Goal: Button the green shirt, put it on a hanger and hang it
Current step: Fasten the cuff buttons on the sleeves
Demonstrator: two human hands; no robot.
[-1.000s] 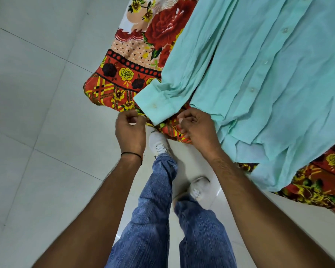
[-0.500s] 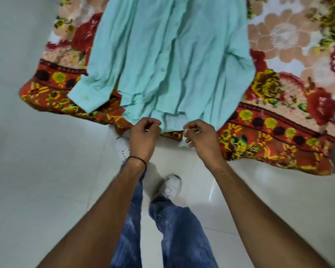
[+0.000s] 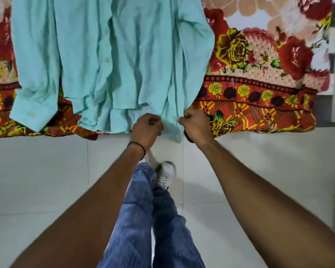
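holding the bottom edge of the green shirt (image 3: 112,60) with both hands. left hand (image 3: 146,128) and right hand (image 3: 196,125) close together, fingers curled tight on the cloth. spread front up on a red flowered sheet (image 3: 259,97), with one sleeve cuff (image 3: 33,113) by the sheet's near edge, above the white floor (image 3: 37,180).

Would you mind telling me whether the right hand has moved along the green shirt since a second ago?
Yes. The right hand has moved rightwards, away from the sleeve cuff, to the far hem corner of the green shirt.
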